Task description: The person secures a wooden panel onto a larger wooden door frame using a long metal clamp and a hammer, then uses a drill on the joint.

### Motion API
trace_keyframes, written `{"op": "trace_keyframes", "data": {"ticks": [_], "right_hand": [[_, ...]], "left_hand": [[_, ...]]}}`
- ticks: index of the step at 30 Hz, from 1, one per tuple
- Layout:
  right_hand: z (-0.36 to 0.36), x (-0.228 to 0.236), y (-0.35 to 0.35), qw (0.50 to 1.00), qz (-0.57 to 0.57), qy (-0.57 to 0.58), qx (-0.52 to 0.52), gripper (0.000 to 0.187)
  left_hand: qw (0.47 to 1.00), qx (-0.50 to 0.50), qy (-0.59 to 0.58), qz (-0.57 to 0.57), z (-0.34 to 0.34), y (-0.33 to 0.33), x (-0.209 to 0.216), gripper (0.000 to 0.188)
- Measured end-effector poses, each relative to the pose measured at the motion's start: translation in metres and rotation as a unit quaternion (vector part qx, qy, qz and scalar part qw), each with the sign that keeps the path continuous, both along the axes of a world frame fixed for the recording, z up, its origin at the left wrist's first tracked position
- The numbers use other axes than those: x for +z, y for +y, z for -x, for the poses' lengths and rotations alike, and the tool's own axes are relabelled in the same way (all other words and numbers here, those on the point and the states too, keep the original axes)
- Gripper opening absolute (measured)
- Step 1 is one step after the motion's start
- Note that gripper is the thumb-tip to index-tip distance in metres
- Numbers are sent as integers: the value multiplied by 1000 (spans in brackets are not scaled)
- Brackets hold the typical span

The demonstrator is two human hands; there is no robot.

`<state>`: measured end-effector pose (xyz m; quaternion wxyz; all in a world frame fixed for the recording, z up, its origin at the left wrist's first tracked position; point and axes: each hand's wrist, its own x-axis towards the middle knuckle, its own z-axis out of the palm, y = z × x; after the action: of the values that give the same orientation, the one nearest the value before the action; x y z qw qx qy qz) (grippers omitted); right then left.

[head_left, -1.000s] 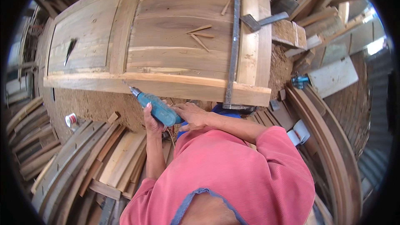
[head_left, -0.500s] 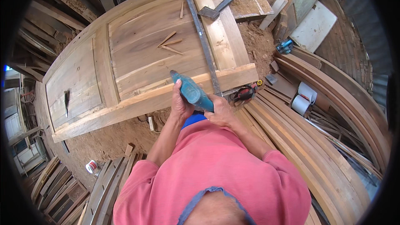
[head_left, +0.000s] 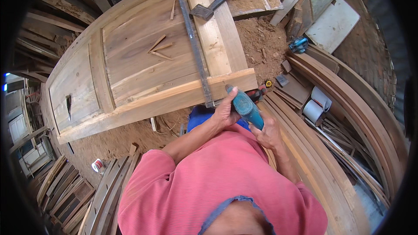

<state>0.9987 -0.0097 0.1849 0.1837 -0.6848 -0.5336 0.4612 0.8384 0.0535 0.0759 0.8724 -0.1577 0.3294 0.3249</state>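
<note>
Both my hands are around a teal power tool (head_left: 247,109), its narrow front end facing the wooden door panel (head_left: 143,58). My left hand (head_left: 225,112) grips the front part, with the thumb along its top. At the rear end, my right hand (head_left: 268,134) is closed on the tool. The tool is held in front of my body, beside the panel's near corner. Across the panel runs a long metal bar clamp (head_left: 190,37). A dark-headed mallet (head_left: 216,5) lies on the light end board, and thin wood wedges (head_left: 161,50) lie on the panel.
A chisel-like tool (head_left: 69,106) rests at the panel's left end. Long stacked boards (head_left: 305,148) run along my right, with curved timbers (head_left: 352,95) beyond. A blue power tool (head_left: 298,45) sits at the right. More boards (head_left: 104,191) lie at lower left, near a white-and-red spool (head_left: 98,164).
My hands and the teal tool have moved right and toward my body, from over the panel's near edge to beside its corner. The view has shifted slightly.
</note>
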Motion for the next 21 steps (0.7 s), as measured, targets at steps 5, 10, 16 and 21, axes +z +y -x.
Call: {"op": "trace_keyframes", "data": {"ticks": [5,10,16,21], "right_hand": [[-38,-14,9,996,84,3,-43,36],[-46,-12,14,990,118,-22,-71,32],[-48,-6,29,989,123,-12,-82,28],[-46,-3,39,989,119,-19,-80,26]], "left_hand": [[999,-43,21,-5,-47,8,-16,37],[997,-62,42,-25,-64,15,-20,37],[996,-85,23,4,-69,31,-21,35],[995,-93,17,13,-66,38,-20,35]]}}
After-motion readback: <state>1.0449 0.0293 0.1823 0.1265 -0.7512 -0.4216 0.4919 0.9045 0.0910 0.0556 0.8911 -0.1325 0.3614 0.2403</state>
